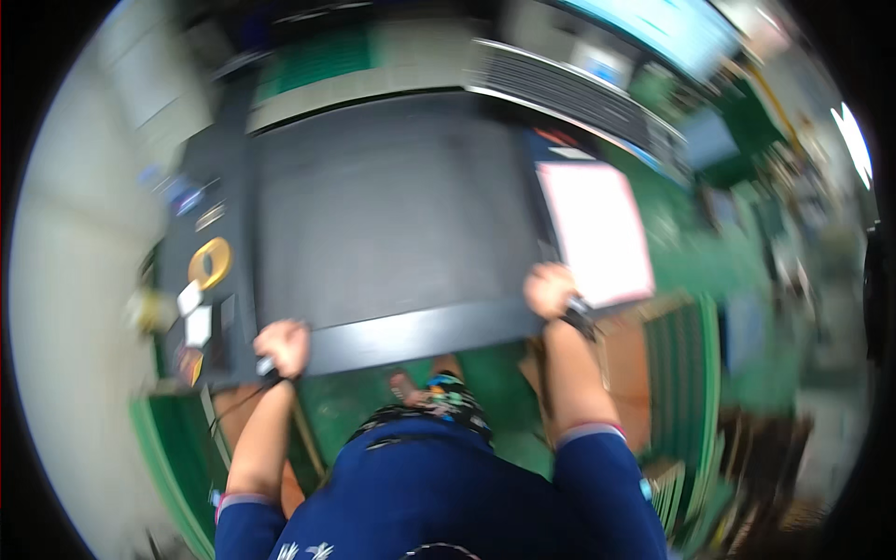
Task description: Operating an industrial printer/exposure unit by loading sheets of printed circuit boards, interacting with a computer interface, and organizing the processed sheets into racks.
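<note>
A wide flat black panel [392, 205] lies on the dark table [201, 149] in front of me. My left hand [283, 347] is curled at the panel's near left corner. At its near right corner, my right hand [551, 289] is curled too, beside a white sheet with a pink border [597, 233]. Both hands look closed, but blur and the angle hide what their fingers hold, if anything. Dark bands circle both wrists, and a thin cord runs from the left one.
On the table's left side lie a yellow tape roll [224, 258], white pieces [198, 327] and small items. A long dark grille [569, 89] runs along the back, below a bright screen [667, 33]. Green frames [686, 383] stand at both sides below the tabletop.
</note>
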`<state>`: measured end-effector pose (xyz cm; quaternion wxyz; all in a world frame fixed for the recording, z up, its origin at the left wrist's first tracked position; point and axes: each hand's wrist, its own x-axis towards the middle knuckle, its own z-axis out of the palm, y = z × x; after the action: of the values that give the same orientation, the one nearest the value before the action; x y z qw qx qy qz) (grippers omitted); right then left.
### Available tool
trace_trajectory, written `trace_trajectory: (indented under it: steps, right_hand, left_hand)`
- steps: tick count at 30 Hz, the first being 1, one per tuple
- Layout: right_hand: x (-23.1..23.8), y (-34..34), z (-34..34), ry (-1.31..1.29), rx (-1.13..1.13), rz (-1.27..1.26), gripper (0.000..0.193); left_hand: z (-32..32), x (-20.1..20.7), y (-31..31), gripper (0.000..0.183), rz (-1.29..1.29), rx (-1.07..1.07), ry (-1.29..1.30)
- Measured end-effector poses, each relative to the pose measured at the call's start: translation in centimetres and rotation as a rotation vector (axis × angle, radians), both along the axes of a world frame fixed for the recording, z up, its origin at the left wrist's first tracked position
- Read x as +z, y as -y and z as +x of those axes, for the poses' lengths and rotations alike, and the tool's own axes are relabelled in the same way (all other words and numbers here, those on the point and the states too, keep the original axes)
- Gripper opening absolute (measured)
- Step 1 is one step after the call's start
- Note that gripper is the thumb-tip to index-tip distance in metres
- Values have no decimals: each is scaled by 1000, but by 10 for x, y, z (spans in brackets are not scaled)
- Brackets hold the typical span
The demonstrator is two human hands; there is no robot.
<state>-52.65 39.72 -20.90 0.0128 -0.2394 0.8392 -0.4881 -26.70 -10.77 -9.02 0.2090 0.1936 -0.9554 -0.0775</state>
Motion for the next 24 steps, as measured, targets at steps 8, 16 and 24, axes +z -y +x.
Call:
trace_trajectory:
  steps: [8,16,24]
  right_hand:
    - [91,47,34,-395,-227,844,16]
    - [92,52,23,-365,-187,790,19]
    - [88,53,24,-372,-205,803,17]
  left_hand:
    - [42,6,-10,23,190,66,220]
    - [43,3,-9,20,223,117,20]
    - [44,2,-9,23,210,146,123]
